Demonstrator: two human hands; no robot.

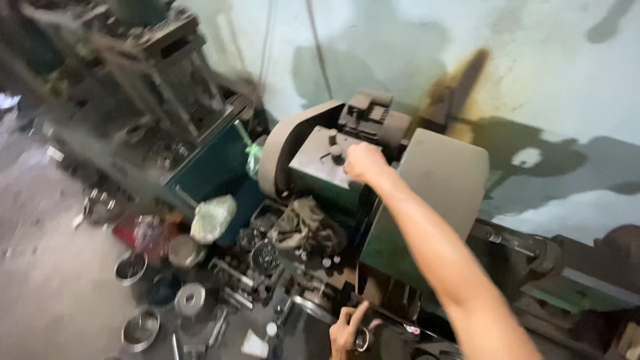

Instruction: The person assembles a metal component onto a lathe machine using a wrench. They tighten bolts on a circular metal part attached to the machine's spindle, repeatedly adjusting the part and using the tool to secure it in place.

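A bare right forearm stretches up from the lower right corner, its right hand [363, 162] clenched, fingers wrapped around a small dark knobbed lever [335, 152] on top of a worn green metal lathe headstock [317, 170]. The lever's direction is lost in the blur. At the bottom edge the left hand [345, 328] rests by a small shiny metal ring [362, 339], its thumb raised; whether the fingers grip the ring cannot be told.

The machine is the largest thing in view: a boxy green housing flanked by two curved, dull grey belt guards [440, 180], with a black ribbed electric motor [373, 119] perched behind it. Its long bed runs rightward along a stained, pale plastered wall [413, 47]. A crumpled greasy rag [303, 223] lies just below the headstock among dark chuck parts.

To the left stands a dark teal steel bench [213, 163] crowded with a blurred press. On the grey concrete floor [47, 280] beside it sit a pale plastic bag [213, 217], round metal bowls [140, 327] and scattered steel discs [190, 298].
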